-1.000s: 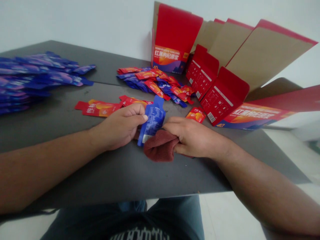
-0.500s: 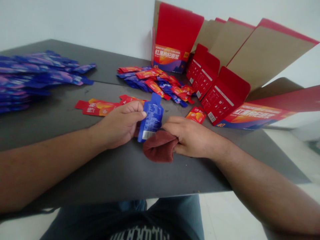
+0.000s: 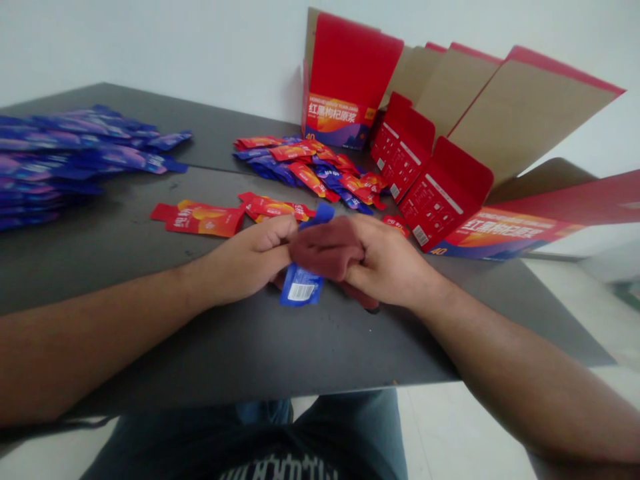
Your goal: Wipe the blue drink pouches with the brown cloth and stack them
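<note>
Just above the dark table (image 3: 240, 360), my left hand (image 3: 250, 260) grips a blue sachet (image 3: 303, 287) by its left side. The sachet's narrow neck points away from me and its barcode end faces me. My right hand (image 3: 393, 263) is closed on a reddish-brown cloth (image 3: 327, 248), which lies over the middle of the sachet and hides most of its printing. Beyond my hands are two red sachets, one at the left (image 3: 203, 219) and one partly behind my left hand (image 3: 275, 207). Another red sachet (image 3: 397, 224) shows partly past my right hand.
A heap of red and blue sachets (image 3: 310, 167) lies at the table's back middle. Many blue sachets (image 3: 75, 153) are piled at the left. Open red cartons stand at the back (image 3: 340, 113) and right (image 3: 500, 230), with flaps raised. The table's front edge is near my legs.
The cloth in my right hand has moved up and left onto the face of the blue sachet. The sachet has come slightly toward me, still in my left hand.
</note>
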A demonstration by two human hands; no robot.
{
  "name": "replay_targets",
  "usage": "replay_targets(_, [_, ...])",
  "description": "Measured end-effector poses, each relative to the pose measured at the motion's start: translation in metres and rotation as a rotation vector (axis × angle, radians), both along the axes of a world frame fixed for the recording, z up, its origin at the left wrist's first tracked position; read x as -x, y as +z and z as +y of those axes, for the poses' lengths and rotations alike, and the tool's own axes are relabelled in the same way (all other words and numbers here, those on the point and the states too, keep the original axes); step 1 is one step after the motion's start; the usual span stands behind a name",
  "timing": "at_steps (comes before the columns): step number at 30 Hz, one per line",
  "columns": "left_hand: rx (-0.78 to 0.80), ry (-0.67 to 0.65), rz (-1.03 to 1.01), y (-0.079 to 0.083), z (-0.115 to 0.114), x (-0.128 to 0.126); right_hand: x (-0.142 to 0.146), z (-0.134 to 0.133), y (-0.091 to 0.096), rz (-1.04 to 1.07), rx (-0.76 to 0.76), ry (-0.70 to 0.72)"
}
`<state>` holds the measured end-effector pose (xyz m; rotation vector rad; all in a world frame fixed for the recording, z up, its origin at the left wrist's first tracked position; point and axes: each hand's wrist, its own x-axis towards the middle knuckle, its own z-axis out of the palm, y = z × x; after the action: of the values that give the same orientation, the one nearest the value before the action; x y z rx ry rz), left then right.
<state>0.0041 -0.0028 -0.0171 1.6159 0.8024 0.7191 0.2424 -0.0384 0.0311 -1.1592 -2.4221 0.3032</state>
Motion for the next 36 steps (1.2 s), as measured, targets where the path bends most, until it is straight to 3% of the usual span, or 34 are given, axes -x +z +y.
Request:
replay_targets(3, [-0.114,0.034,0.067,0.007,0.001,0.001,0.001,-0.002,-0.004,-0.059,-0.008,0.103])
replay_targets(8, [-0.071,-0.026,0.052,0.008,-0.001,0.002,-0.007,0.006,0.001,0.078,-0.067,-0.17])
replay_targets(10, [-0.071,-0.027,0.036,0.005,-0.002,0.002,-0.009,0.009,0.003,0.134,-0.049,-0.195])
replay_targets(14, [0.013,0.012,0.013,-0.001,0.0,0.0,-0.004,0.005,-0.002,0.109,0.016,-0.093])
replay_targets(20, [0.122,0.106,-0.149,-0.004,0.003,-0.002,0.007,-0.009,-0.009,-0.134,0.071,0.183])
replay_targets(22, [0.143,0.093,-0.145,-0.002,0.001,-0.002,0.005,-0.007,-0.007,-0.129,0.058,0.129])
replay_targets(26, [0.211,0.019,-0.109,0.003,-0.003,-0.002,-0.004,0.005,-0.001,0.034,-0.028,-0.152])
replay_targets(28, [0.24,0.006,-0.13,0.002,-0.004,-0.003,-0.006,0.009,-0.001,0.112,-0.047,-0.219])
replay_targets(32, [0.261,0.05,-0.17,-0.002,-0.002,-0.005,0.001,0.003,-0.006,0.079,-0.019,-0.101])
replay_targets(36, [0.213,0.125,-0.187,-0.003,0.002,-0.006,0.008,-0.009,-0.01,-0.083,0.038,0.167])
